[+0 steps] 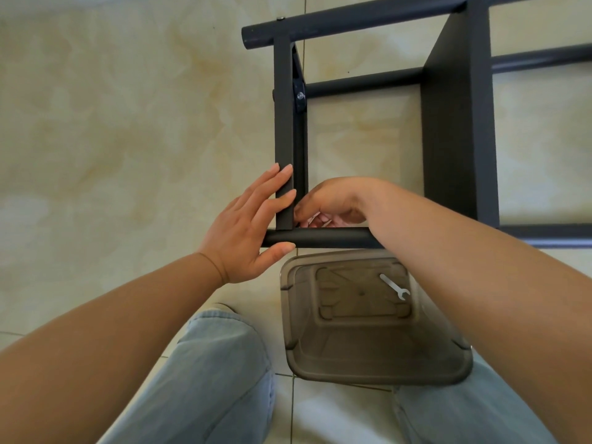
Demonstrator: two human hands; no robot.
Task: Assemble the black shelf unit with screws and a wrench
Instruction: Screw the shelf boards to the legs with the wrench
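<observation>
Head view: left hand (253, 219) steadies shelf unit (285, 123) (fingers straight).

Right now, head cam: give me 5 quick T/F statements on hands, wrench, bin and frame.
1. The wrench lies inside the translucent bin. True.
2. The left hand grips the wrench. False: its straight fingers rest against the flat upright bar of the black frame.
3. The right hand works with curled fingers at the corner where that bar meets the round tube. True; what it pinches cannot be made out.
4. The bin stands on top of the shelf frame. False: it stands on the tiled floor, between the knees.
5. A bracket screw shows higher up the upright bar. True.
</observation>
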